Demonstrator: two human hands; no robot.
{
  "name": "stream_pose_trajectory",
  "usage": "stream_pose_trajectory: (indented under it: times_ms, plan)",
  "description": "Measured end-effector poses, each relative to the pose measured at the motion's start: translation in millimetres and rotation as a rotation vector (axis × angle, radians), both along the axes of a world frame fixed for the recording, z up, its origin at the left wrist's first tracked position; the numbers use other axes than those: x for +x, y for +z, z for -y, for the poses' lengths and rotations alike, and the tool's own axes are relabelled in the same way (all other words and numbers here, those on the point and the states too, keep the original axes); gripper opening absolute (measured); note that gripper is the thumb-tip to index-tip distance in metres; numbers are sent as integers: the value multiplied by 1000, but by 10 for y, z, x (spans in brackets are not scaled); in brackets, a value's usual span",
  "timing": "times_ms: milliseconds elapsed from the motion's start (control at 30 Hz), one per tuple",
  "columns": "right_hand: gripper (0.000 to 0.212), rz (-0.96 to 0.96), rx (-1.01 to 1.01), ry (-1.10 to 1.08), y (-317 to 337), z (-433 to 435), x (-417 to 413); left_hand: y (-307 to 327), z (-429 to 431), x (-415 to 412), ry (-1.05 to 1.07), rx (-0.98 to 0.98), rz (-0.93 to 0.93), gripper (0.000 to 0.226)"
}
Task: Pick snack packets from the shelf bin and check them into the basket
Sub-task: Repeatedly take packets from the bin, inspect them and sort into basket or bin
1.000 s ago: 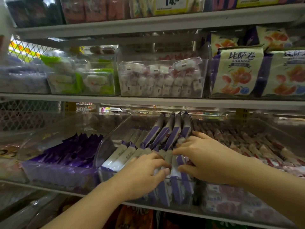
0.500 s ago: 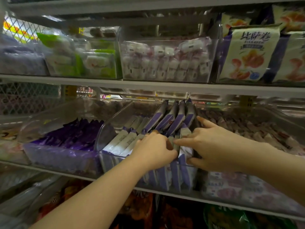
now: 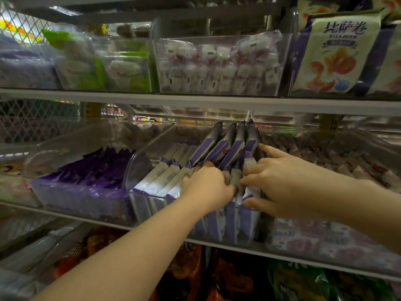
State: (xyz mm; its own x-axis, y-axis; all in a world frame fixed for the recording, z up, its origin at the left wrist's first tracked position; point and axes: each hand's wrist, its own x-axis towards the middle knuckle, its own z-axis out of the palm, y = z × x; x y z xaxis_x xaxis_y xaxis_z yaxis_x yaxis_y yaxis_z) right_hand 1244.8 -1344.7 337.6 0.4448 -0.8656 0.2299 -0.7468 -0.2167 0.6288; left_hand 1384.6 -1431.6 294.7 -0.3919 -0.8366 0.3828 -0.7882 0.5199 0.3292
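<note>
A clear plastic shelf bin [image 3: 138, 168] on the middle shelf holds several white-and-purple snack packets [image 3: 219, 146] standing on edge. My left hand [image 3: 208, 187] reaches into the front of the bin with its fingers curled down around the tops of the front packets. My right hand [image 3: 280, 181] is beside it on the right, thumb below and fingers above, pinching a packet at the bin's right side, with the index finger stretched along the bin wall. The fingertips of both hands are partly hidden among the packets. No basket is in view.
A bin of dark purple packets [image 3: 91, 170] sits to the left, and a bin of small red-and-white wrapped snacks [image 3: 338, 161] to the right. The upper shelf [image 3: 195, 101] carries clear bins and large snack bags [image 3: 334, 53]. More bags fill the shelf below.
Both hands have moved closer together and deeper into the front packets; my left hand has curled its fingers into them. The camera has tilted down, so the shelves appear higher.
</note>
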Motion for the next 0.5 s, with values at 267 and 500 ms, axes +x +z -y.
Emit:
stream_pose_trajectory:
  times_ms: [267, 500]
  plan:
    - [52, -162, -42, -24, -50, 138, 69, -54, 11, 35, -11, -72, -71, 33]
    - [40, -99, -4, 70, -114, 104, 43, -37, -31, 73, -17, -118, 14, 32]
